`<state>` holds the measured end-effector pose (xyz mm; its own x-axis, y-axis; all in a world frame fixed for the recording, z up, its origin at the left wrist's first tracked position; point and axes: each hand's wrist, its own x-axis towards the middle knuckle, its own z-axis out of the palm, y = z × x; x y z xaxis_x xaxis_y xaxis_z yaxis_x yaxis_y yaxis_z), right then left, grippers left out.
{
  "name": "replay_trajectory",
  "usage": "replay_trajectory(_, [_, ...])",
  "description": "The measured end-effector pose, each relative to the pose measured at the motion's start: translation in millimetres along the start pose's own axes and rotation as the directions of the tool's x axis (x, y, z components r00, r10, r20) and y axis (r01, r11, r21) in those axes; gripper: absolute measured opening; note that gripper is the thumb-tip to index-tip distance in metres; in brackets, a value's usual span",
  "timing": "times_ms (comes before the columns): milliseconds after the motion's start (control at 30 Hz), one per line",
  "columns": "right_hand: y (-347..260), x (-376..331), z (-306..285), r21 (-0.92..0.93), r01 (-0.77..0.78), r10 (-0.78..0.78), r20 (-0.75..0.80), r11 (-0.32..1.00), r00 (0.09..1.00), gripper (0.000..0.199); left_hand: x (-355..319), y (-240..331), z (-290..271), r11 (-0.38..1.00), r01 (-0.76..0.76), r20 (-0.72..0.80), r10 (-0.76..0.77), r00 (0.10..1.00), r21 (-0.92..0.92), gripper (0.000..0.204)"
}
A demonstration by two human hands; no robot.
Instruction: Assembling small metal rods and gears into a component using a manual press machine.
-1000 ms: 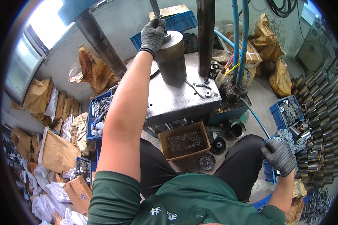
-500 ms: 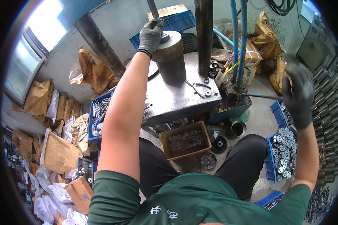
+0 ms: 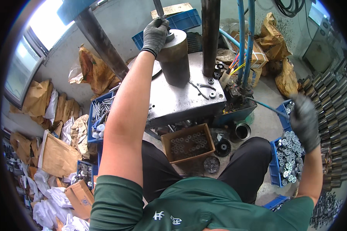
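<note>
Head | left hand (image 3: 155,37): outstretched, around rod (image 3: 158,7) | right hand (image 3: 305,123): blurred, near lever (image 3: 266,105)

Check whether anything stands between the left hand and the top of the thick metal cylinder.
A small metal piece does: it shows at the top of the metal cylinder, right beside the left hand. Nothing else visible is in between; whether the hand grips it cannot be told.
</note>
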<state>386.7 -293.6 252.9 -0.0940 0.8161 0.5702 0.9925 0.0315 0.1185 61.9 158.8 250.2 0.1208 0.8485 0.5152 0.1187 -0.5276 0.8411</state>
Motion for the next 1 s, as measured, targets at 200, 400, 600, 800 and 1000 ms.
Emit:
replay_trajectory(200, [-15, -83, 2, 0.31, -0.189, -0.033, 0.591, 0.932, 0.806, 0.023, 0, -2, -1, 0.999, -0.036, -0.018, 0.037, 0.999, 0.016, 0.03])
replay_trajectory(400, [-37, -76, -2, 0.208, -0.173, -0.037, 0.734, 0.963, 0.678, 0.014, 2, -1, 3, 1.0, -0.02, 0.007, 0.02, 1.0, 0.01, 0.028])
replay_trajectory(600, [-36, -65, -6, 0.271, -0.219, -0.007, 0.644, 0.937, 0.765, 0.022, -2, 1, -3, 0.999, -0.035, 0.013, 0.035, 0.999, 0.022, 0.026])
replay_trajectory(800, [-36, -58, -10, 0.289, -0.291, 0.04, 0.643, 0.912, 0.765, 0.022, -3, 7, -2, 0.999, 0.029, 0.045, -0.03, 0.999, 0.026, 0.026])
replay_trajectory(1000, [-36, -73, -3, 0.256, -0.196, -0.012, 0.636, 0.946, 0.772, 0.018, 5, -1, -5, 0.992, 0.064, 0.059, -0.058, 0.997, -0.104, 0.042])
